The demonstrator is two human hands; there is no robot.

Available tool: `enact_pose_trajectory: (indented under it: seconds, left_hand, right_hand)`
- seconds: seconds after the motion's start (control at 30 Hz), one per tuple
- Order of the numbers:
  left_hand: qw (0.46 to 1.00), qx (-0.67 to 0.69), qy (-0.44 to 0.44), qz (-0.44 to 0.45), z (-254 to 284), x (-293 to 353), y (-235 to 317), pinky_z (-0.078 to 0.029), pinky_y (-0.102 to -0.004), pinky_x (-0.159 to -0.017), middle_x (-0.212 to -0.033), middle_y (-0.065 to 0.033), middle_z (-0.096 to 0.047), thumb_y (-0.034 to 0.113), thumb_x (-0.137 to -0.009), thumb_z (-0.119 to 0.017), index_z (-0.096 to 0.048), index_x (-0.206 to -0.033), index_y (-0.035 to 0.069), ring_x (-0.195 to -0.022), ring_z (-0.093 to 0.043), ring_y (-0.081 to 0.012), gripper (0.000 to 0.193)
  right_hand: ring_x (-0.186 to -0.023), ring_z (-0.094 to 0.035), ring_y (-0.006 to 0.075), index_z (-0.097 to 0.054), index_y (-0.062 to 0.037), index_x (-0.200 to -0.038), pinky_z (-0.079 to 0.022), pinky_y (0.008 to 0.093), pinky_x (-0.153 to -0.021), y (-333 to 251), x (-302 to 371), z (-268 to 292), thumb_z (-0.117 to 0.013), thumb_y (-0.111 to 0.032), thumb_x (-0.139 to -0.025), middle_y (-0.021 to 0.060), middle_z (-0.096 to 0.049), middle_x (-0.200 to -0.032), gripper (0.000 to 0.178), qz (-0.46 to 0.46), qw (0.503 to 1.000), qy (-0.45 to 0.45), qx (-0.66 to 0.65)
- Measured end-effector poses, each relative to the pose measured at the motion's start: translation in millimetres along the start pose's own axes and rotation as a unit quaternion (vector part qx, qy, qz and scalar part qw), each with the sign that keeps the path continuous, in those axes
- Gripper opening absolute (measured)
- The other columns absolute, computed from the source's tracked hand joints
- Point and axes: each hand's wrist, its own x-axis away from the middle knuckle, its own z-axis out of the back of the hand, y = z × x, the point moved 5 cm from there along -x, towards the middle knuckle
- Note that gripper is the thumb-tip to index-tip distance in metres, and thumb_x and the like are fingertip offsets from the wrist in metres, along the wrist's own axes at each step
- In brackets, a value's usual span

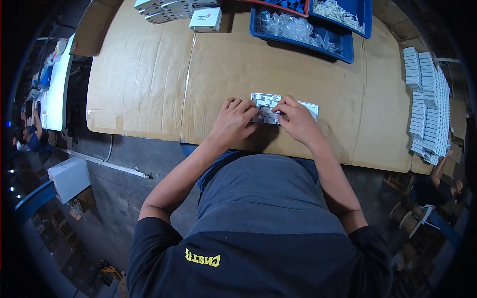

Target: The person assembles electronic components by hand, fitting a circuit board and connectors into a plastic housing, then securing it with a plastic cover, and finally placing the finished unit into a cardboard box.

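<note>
A small white open box [266,96] lies on the cardboard-covered table before me, with clear plastic and small dark and white pieces inside. Its white flap [311,108] spreads out to the right, under my right hand. My left hand [235,119] is closed at the box's left side, fingers curled over the edge and the thumb low. From the right, my right hand [299,121] reaches over the box with thumb and fingers pinched together at its contents. What sits between those fingertips is too small to make out.
Blue trays [303,43] at the back hold clear plastic bags, white pieces and, in a red one, blue pieces. White boxes [204,20] are stacked at the back left. Stacks of flat white boxes [427,99] line the right edge. Other people are at both sides.
</note>
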Motion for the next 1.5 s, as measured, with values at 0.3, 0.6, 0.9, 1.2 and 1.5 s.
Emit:
enact_pose_trajectory:
  seconds: [0.3,0.6,0.9,1.2,1.5]
  left_hand:
    - [0.990,0.102,0.035,0.095,7.3,-0.5,-10.1,-0.037,-0.0481,-0.112,-0.142,-0.0130,-0.053,0.024,-0.075,-0.086,-0.048,-0.146,0.011,-0.131,-0.052,-0.0325,0.081]
    - [0.993,0.076,0.039,0.084,5.1,-10.4,-22.5,-0.022,-0.0534,-0.126,-0.151,-0.0153,-0.046,0.037,-0.069,-0.088,-0.046,-0.150,0.007,-0.145,-0.040,-0.0344,0.096]
    - [0.994,0.032,0.037,0.100,5.2,-6.6,-14.3,-0.021,-0.0505,-0.126,-0.147,-0.0154,-0.048,0.054,-0.073,-0.082,-0.047,-0.148,0.006,-0.144,-0.041,-0.0313,0.096]
    - [0.995,0.032,0.044,0.082,10.0,-9.7,-14.8,-0.023,-0.0510,-0.125,-0.147,-0.0149,-0.049,0.057,-0.077,-0.079,-0.047,-0.149,0.006,-0.144,-0.042,-0.0306,0.094]
    - [0.994,0.037,0.049,0.085,12.3,-9.0,-12.9,-0.024,-0.0502,-0.125,-0.147,-0.0149,-0.050,0.061,-0.078,-0.077,-0.048,-0.148,0.003,-0.143,-0.043,-0.0309,0.095]
  right_hand:
    - [-0.090,-0.068,0.0287,-0.071,0.0002,-0.108,-0.054,0.0365,-0.079,2.8,-2.2,52.7,-0.060,-0.008,-0.097,0.0127,-0.070,-0.104,0.018,-0.054,0.997,0.044,-0.035]
    - [-0.093,-0.071,0.0277,-0.071,0.0008,-0.113,-0.054,0.0340,-0.084,3.6,-25.8,97.6,-0.064,-0.011,-0.097,0.0142,-0.073,-0.102,0.021,-0.034,0.991,0.124,-0.036]
    - [-0.113,-0.064,0.0347,-0.071,-0.0027,-0.115,-0.050,0.0421,-0.101,1.5,-143.6,184.8,-0.064,-0.013,-0.095,0.0140,-0.070,-0.120,0.024,0.088,0.941,0.293,0.146]
    - [-0.143,-0.045,0.0343,-0.073,-0.0042,-0.114,-0.039,0.0481,-0.117,69.5,-296.9,234.9,-0.063,-0.015,-0.094,0.0177,-0.052,-0.150,0.025,0.082,0.864,0.347,0.357]
    - [-0.152,-0.033,0.0329,-0.074,-0.0029,-0.107,-0.029,0.0510,-0.124,74.2,-328.3,228.2,-0.056,-0.011,-0.095,0.0169,-0.047,-0.155,0.022,0.046,0.851,0.286,0.438]
